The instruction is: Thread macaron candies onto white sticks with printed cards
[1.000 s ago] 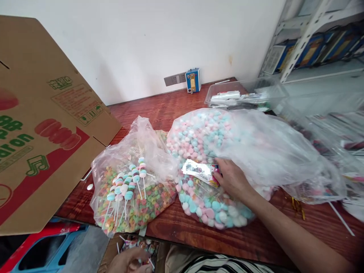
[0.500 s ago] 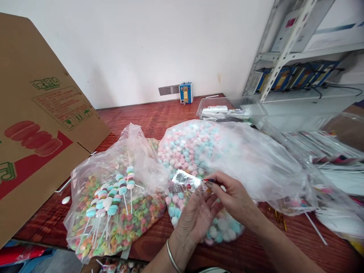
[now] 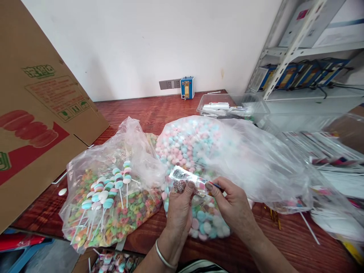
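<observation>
Both the left hand (image 3: 179,210) and the right hand (image 3: 230,206) pinch a small printed wrapper (image 3: 186,178), seemingly clear plastic. They hover over a bag of pastel candies (image 3: 196,148) on the table (image 3: 159,110).

Two plastic bags lie side by side at the near edge of the table (image 3: 159,113): the bag of ring sweets (image 3: 113,197) left, the bag of round sweets (image 3: 199,148) right. Finished candy sticks (image 3: 108,193) lie on the left bag. A cardboard box (image 3: 42,125) stands at the left edge, a clear tray (image 3: 231,106) toward the far right corner, a socket box (image 3: 187,87) at the far edge. Stacked wrappers (image 3: 327,151) lie at the right edge.
</observation>
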### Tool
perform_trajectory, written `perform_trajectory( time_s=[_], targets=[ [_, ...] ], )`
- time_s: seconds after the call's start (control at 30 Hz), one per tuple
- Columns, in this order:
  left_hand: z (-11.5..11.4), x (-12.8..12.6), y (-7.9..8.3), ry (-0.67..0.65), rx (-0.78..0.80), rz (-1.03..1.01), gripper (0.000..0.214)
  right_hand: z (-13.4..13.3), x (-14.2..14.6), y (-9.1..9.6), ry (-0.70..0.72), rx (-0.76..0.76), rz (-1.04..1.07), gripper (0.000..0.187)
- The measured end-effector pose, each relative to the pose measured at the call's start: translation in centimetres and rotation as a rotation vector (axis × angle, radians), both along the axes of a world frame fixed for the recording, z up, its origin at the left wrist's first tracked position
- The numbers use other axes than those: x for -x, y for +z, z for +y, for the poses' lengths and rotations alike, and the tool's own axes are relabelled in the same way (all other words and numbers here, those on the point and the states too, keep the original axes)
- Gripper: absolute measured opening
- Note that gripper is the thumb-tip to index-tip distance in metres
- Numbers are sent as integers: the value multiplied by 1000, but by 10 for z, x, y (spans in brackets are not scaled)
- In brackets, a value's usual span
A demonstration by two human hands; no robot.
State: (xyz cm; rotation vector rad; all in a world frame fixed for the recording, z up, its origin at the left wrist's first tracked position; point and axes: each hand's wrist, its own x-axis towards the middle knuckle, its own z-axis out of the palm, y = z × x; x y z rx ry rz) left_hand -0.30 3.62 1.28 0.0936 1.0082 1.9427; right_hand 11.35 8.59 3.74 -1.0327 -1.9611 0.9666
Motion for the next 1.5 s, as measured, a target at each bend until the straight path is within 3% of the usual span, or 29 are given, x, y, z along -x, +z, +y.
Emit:
perform_trajectory(
  time_s=[0.23, 0.37, 0.5, 0.67, 0.73, 0.87, 1.03, 1.2, 1.4, 1.5],
  targets=[
    [0, 2, -9, -147, 20, -91, 33, 2, -1, -6, 29, -130, -58, 44],
    [0, 5, -10, -95, -7, -240, 34, 0, -6, -5, 14, -62, 21, 46],
    [1, 11, -12, -40, -28, -358, 31, -9, -10, 3, -88, -46, 156, 28],
    [1, 9, -13, -21, -62, -304, 33, -22, -8, 5, 2, -139, 220, 15],
    [0, 7, -12, -10, -77, -203, 34, -25, -4, 2, 47, -61, 219, 18],
    [-5, 5, -13, 21, -79, 121, 26, -26, 3, -7, 61, 238, 299, 29],
    [-11, 8, -14, -118, 2, 252, 21, -29, 4, -16, -17, 393, 399, 30],
    [-13, 5, -12, -188, -13, 56, 26, -33, 2, -15, 13, 221, 363, 27],
    [-13, 7, -11, -261, -59, 12, 21, -30, -2, -10, 33, -25, 170, 23],
    [-13, 10, -13, -263, -21, -219, 22, -28, -4, -11, 60, -214, 95, 16]
  ],
)
